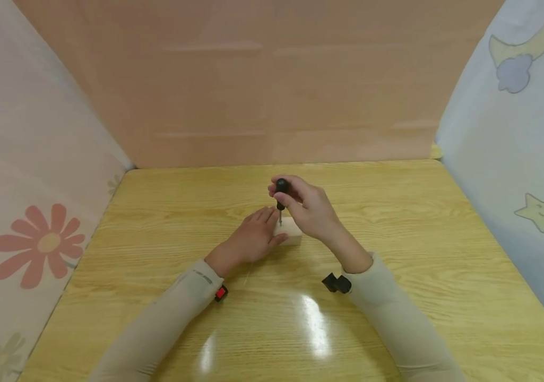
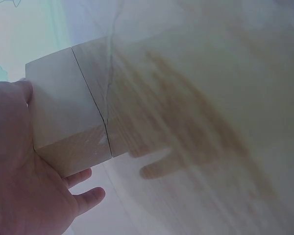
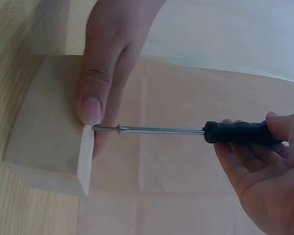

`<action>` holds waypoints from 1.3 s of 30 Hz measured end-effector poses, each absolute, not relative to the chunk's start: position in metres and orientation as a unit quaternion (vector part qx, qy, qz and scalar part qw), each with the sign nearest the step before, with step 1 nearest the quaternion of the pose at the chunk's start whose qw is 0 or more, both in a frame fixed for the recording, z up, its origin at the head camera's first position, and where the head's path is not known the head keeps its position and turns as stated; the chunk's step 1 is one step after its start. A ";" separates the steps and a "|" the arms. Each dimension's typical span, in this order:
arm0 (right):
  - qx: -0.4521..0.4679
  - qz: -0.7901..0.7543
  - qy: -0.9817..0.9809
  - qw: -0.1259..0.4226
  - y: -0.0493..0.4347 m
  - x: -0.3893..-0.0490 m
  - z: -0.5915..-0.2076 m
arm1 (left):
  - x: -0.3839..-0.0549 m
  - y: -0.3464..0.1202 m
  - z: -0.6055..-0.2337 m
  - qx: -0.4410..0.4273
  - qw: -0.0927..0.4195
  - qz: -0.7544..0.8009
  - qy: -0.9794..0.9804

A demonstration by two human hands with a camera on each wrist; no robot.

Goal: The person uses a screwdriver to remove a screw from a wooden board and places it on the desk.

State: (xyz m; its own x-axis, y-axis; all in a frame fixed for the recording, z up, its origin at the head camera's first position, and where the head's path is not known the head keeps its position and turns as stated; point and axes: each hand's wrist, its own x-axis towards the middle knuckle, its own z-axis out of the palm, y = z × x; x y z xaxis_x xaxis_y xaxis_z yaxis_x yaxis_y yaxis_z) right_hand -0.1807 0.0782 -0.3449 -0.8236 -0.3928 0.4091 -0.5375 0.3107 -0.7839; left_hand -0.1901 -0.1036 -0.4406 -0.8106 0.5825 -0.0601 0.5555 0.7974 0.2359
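A pale wooden block (image 1: 292, 229) lies on the table, with my left hand (image 1: 255, 237) holding it from the left. The thumb is on its near side and the fingers are toward its far side. In the right wrist view, a screw (image 3: 106, 129) stands in the block's face beside the left thumb. The tip of a black-handled screwdriver (image 3: 240, 132) meets the screw's head. My right hand (image 1: 313, 210) grips that handle above the block, the shaft pointing down. The left wrist view shows the block (image 2: 63, 103) against the palm; its right half is blurred.
The wood-grain table (image 1: 396, 223) stretches around both hands. A peach-coloured sheet (image 1: 272, 90) closes off the back, with patterned cloth (image 1: 539, 143) on the right and flowered cloth (image 1: 61, 148) on the left. Small black devices sit at both wrists.
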 end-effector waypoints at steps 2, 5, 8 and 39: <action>0.288 0.515 -0.804 0.081 0.077 -0.181 -0.346 | -0.190 -0.105 -0.440 0.303 0.060 0.105 0.945; 0.277 0.522 -0.800 0.099 0.075 -0.180 -0.347 | -0.190 -0.105 -0.439 0.310 0.050 0.110 0.943; 0.266 0.526 -0.800 0.112 0.074 -0.179 -0.348 | -0.189 -0.105 -0.440 0.315 0.042 0.117 0.941; 0.317 0.477 -0.817 0.069 0.088 -0.179 -0.334 | -0.188 -0.101 -0.440 0.301 0.062 0.105 0.946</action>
